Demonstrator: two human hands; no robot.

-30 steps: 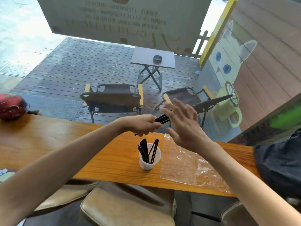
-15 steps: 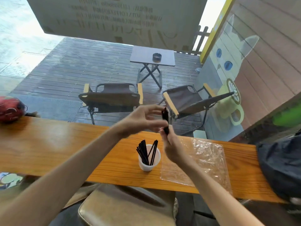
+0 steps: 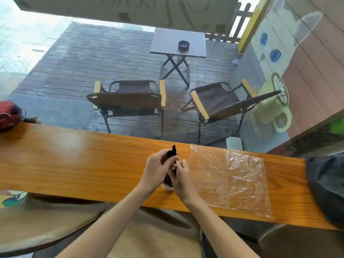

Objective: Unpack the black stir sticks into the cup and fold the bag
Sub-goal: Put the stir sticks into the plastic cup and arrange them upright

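Observation:
A bundle of black stir sticks [image 3: 173, 151] stands upright between my two hands, its tips poking up above my fingers. My left hand [image 3: 158, 170] wraps the bundle from the left and my right hand [image 3: 181, 175] closes on it from the right. Both hands hover right over the white cup [image 3: 167, 187], of which only the lower rim shows beneath them. The sticks inside the cup are hidden. The clear plastic bag [image 3: 230, 175] lies flat and crinkled on the wooden counter [image 3: 74, 164], just right of my hands.
A dark bag [image 3: 327, 185] rests on the counter's right end. A red helmet-like object [image 3: 9, 115] sits at the far left. Beyond the glass are two folding chairs and a small table with an ashtray. Stool seats lie below the counter's near edge.
My hands came down from chest height to just above the cup, both now closed on the upright bundle. The view tilted downward, so the counter sits higher in the frame.

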